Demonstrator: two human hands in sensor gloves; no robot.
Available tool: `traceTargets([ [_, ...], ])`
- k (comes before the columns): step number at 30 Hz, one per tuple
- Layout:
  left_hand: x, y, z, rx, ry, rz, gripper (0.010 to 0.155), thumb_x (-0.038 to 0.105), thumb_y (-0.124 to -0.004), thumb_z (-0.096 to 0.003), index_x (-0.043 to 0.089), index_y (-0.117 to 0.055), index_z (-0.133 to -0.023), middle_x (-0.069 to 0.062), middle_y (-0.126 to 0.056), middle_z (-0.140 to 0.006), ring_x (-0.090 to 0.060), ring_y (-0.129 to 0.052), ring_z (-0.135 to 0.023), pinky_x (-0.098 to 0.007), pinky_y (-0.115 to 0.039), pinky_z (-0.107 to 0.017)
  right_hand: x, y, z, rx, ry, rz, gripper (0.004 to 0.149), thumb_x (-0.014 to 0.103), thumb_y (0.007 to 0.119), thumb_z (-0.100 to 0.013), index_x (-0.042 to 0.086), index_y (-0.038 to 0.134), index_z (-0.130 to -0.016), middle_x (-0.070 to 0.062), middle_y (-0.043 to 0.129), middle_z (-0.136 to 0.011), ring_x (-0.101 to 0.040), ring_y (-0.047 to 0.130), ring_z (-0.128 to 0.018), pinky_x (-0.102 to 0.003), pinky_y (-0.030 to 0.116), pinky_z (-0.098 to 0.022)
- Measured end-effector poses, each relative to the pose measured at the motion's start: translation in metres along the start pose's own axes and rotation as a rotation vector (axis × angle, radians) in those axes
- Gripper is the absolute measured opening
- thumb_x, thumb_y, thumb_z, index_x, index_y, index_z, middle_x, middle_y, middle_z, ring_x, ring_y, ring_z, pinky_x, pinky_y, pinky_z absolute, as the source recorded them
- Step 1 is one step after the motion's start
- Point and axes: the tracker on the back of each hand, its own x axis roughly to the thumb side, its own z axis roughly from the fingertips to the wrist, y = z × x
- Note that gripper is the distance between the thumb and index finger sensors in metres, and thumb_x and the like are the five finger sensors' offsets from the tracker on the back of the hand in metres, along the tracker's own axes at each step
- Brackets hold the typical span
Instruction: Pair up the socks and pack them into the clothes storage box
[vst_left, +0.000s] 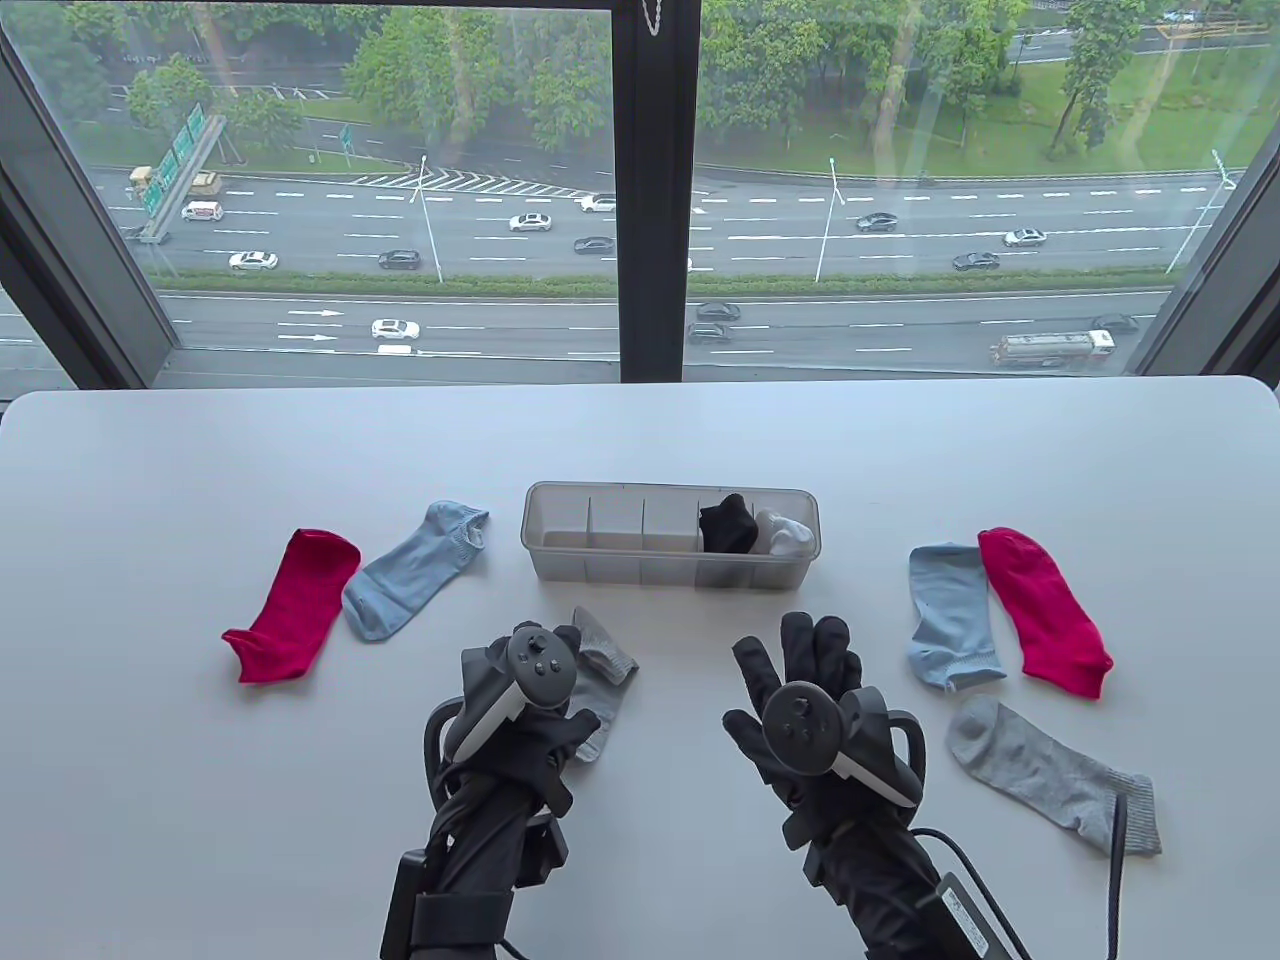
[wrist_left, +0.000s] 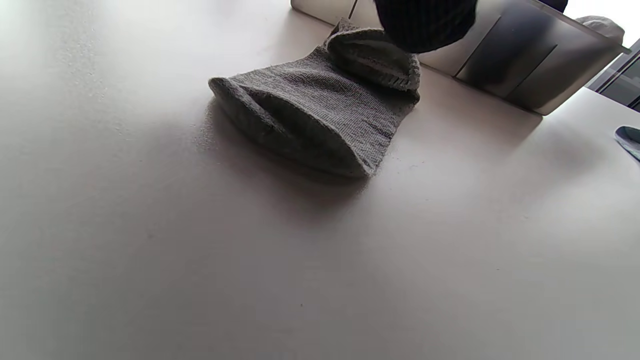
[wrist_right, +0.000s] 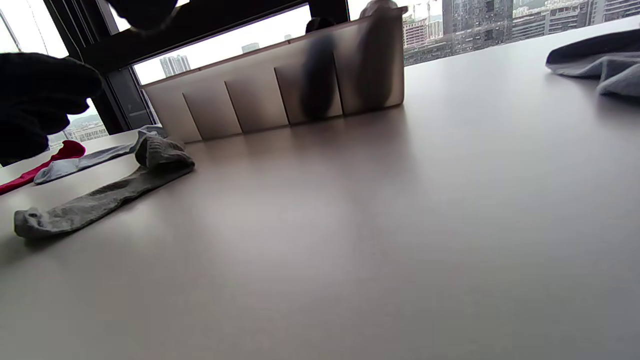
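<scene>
The white counter (vst_left: 200, 850) stands against a window (vst_left: 400, 200) that looks down on a road. The clear box (vst_left: 670, 535) stands at the middle of the counter, split into a row of compartments; a rolled black pair (vst_left: 727, 523) fills the second compartment from the right and a rolled white pair (vst_left: 784, 533) the rightmost one.

Left of the box lie a red sock (vst_left: 292, 606) and, just right of it, a blue sock (vst_left: 412, 570). Right of the box lie a second blue sock (vst_left: 950, 615) and a second red sock (vst_left: 1043, 610), edges touching. Nearer than those two lies a grey sock (vst_left: 1055, 772), flat on the counter.

Another grey sock (wrist_left: 320, 105) lies near the box on its left side, partly under the left hand (vst_left: 520, 720). A fingertip (wrist_left: 425, 22) touches its folded cuff in the left wrist view; whether the hand grips the sock I cannot tell.

The right hand (vst_left: 800, 700) is over bare counter near the box, fingers straight and spread, holding nothing.
</scene>
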Motion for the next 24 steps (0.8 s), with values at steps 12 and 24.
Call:
traceTargets([
  [12,0.034,-0.008,-0.071,-0.036,0.027,-0.309,0.053,0.024,-0.064,-0.0552,0.031,-0.054,-0.106,-0.003,-0.048,-0.119,-0.039,-0.059,-0.108,-0.062,-0.056,-0.074,-0.004,-0.005,-0.001,-0.017,-0.004,0.014,0.071,0.05,0.06,-0.058,0.026,0.021,-0.112,-0.019,-0.007,-0.113,-0.045,-0.011,-0.096,-0.06,0.013,-0.075],
  [24,0.068,0.022,0.001,-0.015,-0.281,-0.129,0.042,0.037,-0.069,-0.0511,0.011,-0.084,-0.081,-0.015,-0.099,-0.063,-0.032,-0.104,-0.046,-0.053,-0.085,-0.035,0.006,-0.001,-0.002,0.125,-0.1,-0.428,0.089,0.054,0.071,-0.052,0.023,0.012,-0.111,-0.023,0.002,-0.116,-0.05,0.012,-0.105,-0.064,0.027,-0.077],
])
